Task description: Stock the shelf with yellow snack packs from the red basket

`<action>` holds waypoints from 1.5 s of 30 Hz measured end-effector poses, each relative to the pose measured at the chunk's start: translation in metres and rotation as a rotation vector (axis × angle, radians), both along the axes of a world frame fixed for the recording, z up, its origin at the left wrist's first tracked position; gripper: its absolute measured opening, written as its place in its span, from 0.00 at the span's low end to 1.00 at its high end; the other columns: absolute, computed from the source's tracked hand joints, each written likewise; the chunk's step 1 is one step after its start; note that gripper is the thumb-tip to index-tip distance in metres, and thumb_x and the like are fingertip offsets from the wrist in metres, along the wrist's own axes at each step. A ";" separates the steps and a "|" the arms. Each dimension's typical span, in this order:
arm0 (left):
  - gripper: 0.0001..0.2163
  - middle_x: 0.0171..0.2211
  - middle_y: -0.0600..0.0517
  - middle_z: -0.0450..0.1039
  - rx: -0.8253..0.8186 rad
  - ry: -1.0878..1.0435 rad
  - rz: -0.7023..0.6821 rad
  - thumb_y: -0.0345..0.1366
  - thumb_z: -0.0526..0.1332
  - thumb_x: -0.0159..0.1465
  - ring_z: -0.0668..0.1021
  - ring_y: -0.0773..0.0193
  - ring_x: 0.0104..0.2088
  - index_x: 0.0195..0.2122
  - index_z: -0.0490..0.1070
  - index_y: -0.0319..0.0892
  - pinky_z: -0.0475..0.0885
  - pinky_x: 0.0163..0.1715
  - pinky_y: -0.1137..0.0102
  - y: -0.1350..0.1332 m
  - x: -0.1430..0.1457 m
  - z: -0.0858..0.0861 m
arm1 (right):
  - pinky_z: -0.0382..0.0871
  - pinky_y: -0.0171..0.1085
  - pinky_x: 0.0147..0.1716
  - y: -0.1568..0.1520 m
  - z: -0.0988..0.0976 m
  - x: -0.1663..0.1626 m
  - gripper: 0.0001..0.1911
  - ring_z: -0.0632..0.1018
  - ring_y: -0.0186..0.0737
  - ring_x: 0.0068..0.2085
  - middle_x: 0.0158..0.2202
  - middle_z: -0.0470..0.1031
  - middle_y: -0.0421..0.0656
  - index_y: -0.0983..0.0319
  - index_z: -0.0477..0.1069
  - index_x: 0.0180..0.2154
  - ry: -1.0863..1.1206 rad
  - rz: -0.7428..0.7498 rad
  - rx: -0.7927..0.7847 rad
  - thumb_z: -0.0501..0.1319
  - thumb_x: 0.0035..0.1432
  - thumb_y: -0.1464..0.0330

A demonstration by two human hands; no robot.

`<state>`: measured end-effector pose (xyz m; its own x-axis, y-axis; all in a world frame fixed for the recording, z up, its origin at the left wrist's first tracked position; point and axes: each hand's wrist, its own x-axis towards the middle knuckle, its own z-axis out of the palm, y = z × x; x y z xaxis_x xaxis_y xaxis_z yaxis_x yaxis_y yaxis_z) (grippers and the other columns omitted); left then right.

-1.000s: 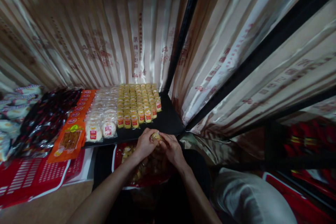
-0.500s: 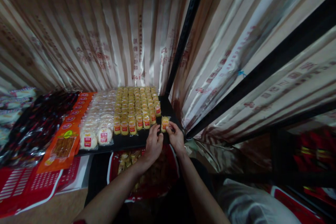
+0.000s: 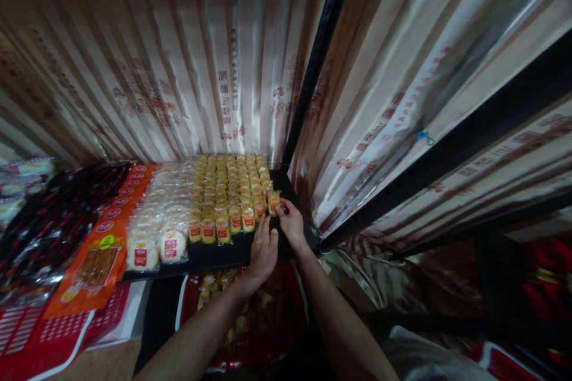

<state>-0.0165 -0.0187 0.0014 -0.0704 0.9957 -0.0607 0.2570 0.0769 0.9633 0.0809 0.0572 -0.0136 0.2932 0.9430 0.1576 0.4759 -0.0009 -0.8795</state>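
Between thumb and fingers, my right hand [image 3: 291, 220] holds a small yellow packaged cake [image 3: 274, 203] with a red label, at the front end of the rightmost row. My left hand [image 3: 264, 250] is beside it, fingers stretched out, near the front of the rows and holding nothing that I can see. Rows of the same yellow packaged cakes [image 3: 222, 227] stand on the black shelf [image 3: 210, 259]. Below my forearms is a red basket [image 3: 300, 292] with a white rim, holding more yellow packets [image 3: 212, 286].
Left of the cakes lie white round packaged cakes [image 3: 172, 245], orange snack packets [image 3: 100, 265] and dark wrapped packets [image 3: 58, 220]. Another red basket [image 3: 40, 333] is at lower left. A black post [image 3: 308, 83] and printed curtains [image 3: 187, 59] border the shelf.
My right hand has moved the cake left, up against the end of the rightmost row. The left hand stays close by with its fingers straighter. The view has shifted slightly.
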 end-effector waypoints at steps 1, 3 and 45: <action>0.22 0.62 0.45 0.54 -0.002 -0.006 0.001 0.36 0.50 0.62 0.56 0.63 0.63 0.57 0.60 0.38 0.45 0.63 0.65 0.000 -0.001 -0.001 | 0.68 0.38 0.37 0.001 -0.001 -0.001 0.15 0.75 0.39 0.33 0.32 0.77 0.42 0.60 0.74 0.40 -0.009 0.005 -0.003 0.58 0.49 0.67; 0.22 0.62 0.46 0.54 -0.003 -0.031 0.008 0.36 0.50 0.62 0.56 0.63 0.63 0.57 0.60 0.38 0.45 0.63 0.65 0.000 -0.002 -0.002 | 0.68 0.38 0.37 0.003 -0.004 -0.004 0.15 0.75 0.39 0.33 0.33 0.77 0.42 0.60 0.74 0.40 -0.022 0.012 -0.008 0.58 0.50 0.67; 0.22 0.62 0.43 0.54 0.008 0.057 -0.027 0.35 0.46 0.63 0.57 0.61 0.62 0.57 0.59 0.34 0.49 0.62 0.64 -0.001 -0.002 -0.004 | 0.65 0.44 0.49 -0.011 -0.011 -0.015 0.25 0.69 0.47 0.50 0.50 0.71 0.51 0.66 0.68 0.51 -0.166 0.025 0.074 0.54 0.53 0.61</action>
<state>-0.0190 -0.0200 -0.0026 -0.0469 0.9977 -0.0495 0.3138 0.0617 0.9475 0.0661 0.0466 -0.0243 0.2343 0.9335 0.2713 0.6140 0.0743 -0.7858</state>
